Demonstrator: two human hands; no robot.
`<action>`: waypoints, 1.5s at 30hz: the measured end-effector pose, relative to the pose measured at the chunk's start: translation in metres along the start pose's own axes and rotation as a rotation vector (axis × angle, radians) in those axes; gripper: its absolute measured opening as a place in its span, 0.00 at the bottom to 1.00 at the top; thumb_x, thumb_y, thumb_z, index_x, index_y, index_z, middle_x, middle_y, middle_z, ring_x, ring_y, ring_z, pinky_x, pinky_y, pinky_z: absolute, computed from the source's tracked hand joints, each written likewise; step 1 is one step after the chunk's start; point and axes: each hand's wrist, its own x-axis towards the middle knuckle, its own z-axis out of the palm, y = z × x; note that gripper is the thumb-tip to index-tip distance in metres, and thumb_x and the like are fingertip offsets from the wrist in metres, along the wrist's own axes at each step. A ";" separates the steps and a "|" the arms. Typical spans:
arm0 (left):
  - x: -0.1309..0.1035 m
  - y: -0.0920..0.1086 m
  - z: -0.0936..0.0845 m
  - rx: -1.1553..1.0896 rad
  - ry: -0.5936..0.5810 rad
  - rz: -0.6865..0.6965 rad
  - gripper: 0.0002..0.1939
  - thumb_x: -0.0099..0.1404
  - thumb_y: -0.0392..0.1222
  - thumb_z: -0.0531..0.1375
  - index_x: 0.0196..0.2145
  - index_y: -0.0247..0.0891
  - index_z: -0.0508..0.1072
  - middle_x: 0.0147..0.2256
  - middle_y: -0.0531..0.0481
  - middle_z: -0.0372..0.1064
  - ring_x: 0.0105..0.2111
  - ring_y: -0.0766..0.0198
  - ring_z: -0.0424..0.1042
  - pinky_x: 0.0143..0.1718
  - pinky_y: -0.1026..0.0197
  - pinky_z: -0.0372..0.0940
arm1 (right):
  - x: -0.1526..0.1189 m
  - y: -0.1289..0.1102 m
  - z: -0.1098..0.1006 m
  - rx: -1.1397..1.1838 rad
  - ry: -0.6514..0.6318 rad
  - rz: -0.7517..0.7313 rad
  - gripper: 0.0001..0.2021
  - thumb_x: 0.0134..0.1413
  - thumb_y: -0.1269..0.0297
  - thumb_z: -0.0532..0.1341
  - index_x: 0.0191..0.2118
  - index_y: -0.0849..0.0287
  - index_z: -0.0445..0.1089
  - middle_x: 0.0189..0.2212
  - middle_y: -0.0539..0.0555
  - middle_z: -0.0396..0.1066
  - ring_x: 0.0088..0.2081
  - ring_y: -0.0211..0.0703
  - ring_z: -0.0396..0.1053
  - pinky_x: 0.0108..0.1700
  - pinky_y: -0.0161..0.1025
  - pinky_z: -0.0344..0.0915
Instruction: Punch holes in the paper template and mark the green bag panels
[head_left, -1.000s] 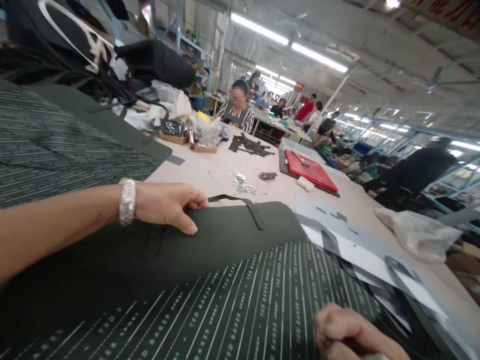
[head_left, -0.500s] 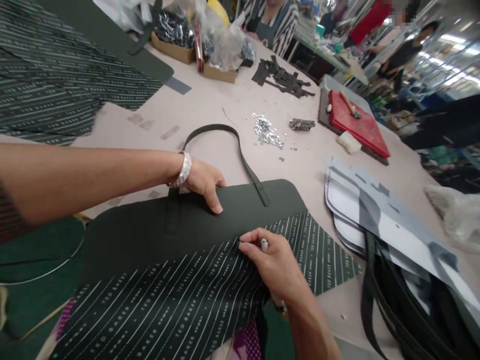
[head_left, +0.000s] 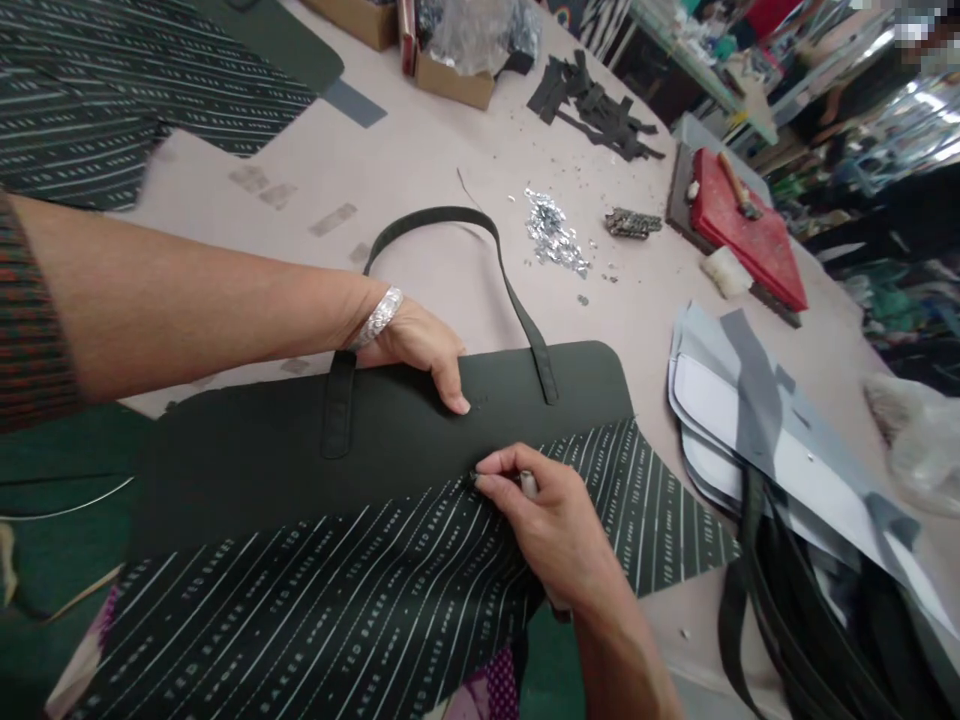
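A dark green bag panel (head_left: pixel 247 445) with a strap handle (head_left: pixel 517 300) lies across the table's front edge, joined to a black striped lining (head_left: pixel 337 610) lettered in white. My left hand (head_left: pixel 424 345), with a silver bracelet at the wrist, grips the panel's top edge between the handle ends. Its thumb presses on top; the other fingers are hidden underneath. Lower down, my right hand (head_left: pixel 551 515) is closed at the seam between panel and lining. Its thumb and forefinger pinch a small dark thing too small to name, and a pale rod-like end (head_left: pixel 529 485) shows beside the fingers.
Small silver metal pieces (head_left: pixel 555 235) and a dark metal bundle (head_left: pixel 632 223) lie beyond the panel. A hammer (head_left: pixel 739 187) rests on a red board (head_left: pixel 750 235). Grey-white sheets (head_left: pixel 712 395) and dark straps (head_left: pixel 795 600) are at right. Boxes (head_left: pixel 454 82) stand farther back.
The view has tipped down and come nearer, so the far boxes and people slip out at the top. Both hands keep their holds, with the right fingertips still at the seam.
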 end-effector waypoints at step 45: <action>-0.005 -0.011 0.006 -0.124 0.025 0.108 0.13 0.56 0.36 0.63 0.40 0.32 0.75 0.26 0.45 0.77 0.32 0.52 0.77 0.44 0.49 0.71 | 0.015 -0.011 -0.004 -0.244 -0.019 -0.106 0.07 0.55 0.63 0.62 0.28 0.56 0.65 0.21 0.43 0.65 0.24 0.33 0.59 0.28 0.32 0.55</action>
